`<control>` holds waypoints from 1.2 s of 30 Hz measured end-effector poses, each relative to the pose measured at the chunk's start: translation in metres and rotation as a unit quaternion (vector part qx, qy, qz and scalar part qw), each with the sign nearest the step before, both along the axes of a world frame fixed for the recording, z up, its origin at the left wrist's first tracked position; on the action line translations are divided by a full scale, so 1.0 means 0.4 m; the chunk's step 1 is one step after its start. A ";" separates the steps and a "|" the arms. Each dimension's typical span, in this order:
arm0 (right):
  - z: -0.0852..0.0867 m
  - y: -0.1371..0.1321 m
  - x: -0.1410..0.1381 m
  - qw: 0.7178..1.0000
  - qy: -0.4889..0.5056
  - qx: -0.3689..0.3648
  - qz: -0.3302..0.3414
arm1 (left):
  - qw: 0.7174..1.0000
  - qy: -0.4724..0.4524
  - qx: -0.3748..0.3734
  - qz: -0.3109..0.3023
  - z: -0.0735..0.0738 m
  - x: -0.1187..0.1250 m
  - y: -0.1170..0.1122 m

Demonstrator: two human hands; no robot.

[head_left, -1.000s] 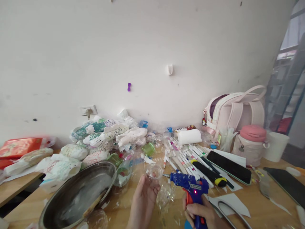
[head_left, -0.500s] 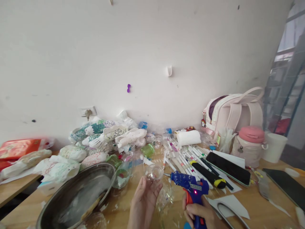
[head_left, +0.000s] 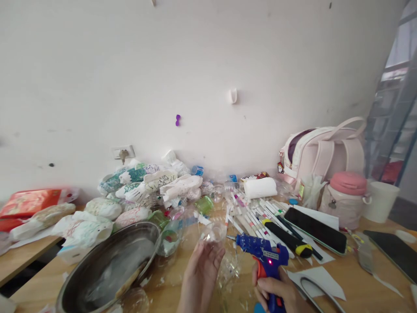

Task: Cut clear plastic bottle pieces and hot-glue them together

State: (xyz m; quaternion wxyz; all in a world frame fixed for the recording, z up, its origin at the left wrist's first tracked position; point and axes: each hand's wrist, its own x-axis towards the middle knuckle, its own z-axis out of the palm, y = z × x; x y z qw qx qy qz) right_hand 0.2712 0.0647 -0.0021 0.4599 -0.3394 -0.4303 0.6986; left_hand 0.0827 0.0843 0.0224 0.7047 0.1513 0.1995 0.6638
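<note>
A blue glue gun (head_left: 260, 248) with an orange trigger and a lit red light is gripped in my right hand (head_left: 276, 289). Its nozzle points left, close to a clear plastic bottle piece (head_left: 215, 232) with a round rim. My left hand (head_left: 205, 267) holds that piece from below, palm up and fingers curled around it; whether nozzle and plastic touch I cannot tell. Clear plastic scraps (head_left: 230, 265) lie on the table between the two hands. Just right of the glue gun lies a black and yellow utility knife (head_left: 286, 237).
A metal basin (head_left: 109, 265) stands at left, with paper-wrapped bottles (head_left: 153, 182) heaped behind it. Many markers (head_left: 250, 213), a phone (head_left: 315, 230) and a white paper roll (head_left: 259, 188) lie at right. Behind them stand a pink backpack (head_left: 322, 152), a pink-lidded container (head_left: 347, 198) and a white cup (head_left: 380, 200).
The whole scene has shifted slightly right in the view. My left hand has tilted the clear piece a little; the glue gun keeps nearly the same place beside it.
</note>
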 end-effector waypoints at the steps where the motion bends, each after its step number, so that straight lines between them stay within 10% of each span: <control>1: 0.003 -0.001 -0.001 1.000 -0.004 -0.002 0.001 | 1.000 0.000 0.002 0.000 -0.005 -0.001 0.001; 36: 0.018 -0.004 -0.006 0.999 -0.007 0.006 -0.036 | 0.997 0.063 0.002 0.046 0.015 0.005 0.002</control>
